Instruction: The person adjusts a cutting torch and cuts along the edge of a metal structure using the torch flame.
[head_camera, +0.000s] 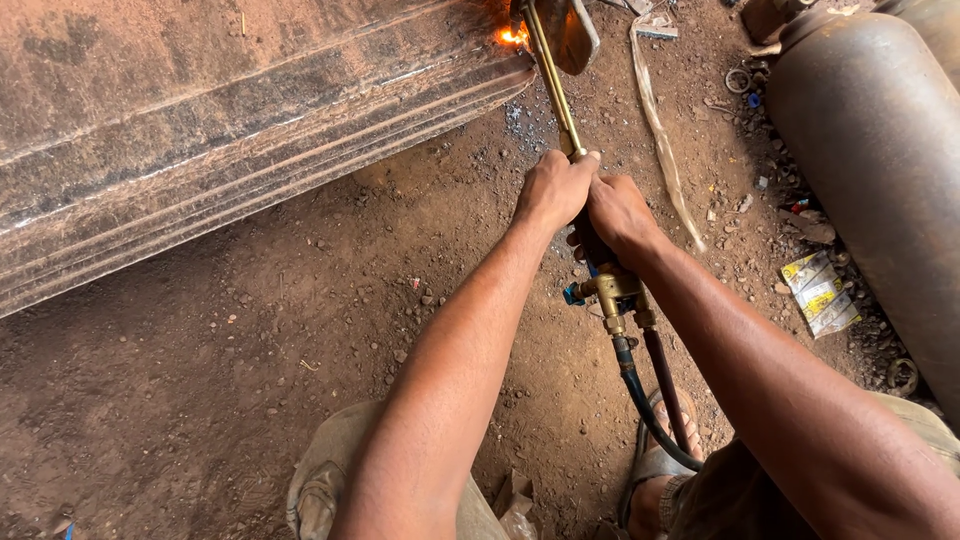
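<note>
Brass torch: long brass cutting torch (560, 100) runs from both hands up to an orange flame (512, 36) at the rusty steel beam (200, 150)
Left hand (553, 190): fingers clamped round the tube
Right hand (618, 215): wrapped tight on the handle, just behind the left
Wrapper: crumpled yellow-and-white packet (820, 292) on the dirt beside the grey gas cylinder (880, 150)
Hard to see: torch tip is cut off at the top edge, hoses (655, 400) vanish under the right arm

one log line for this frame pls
left hand: grips torch | right hand: grips torch | flame: at rusty steel edge | hoses: attached
</note>
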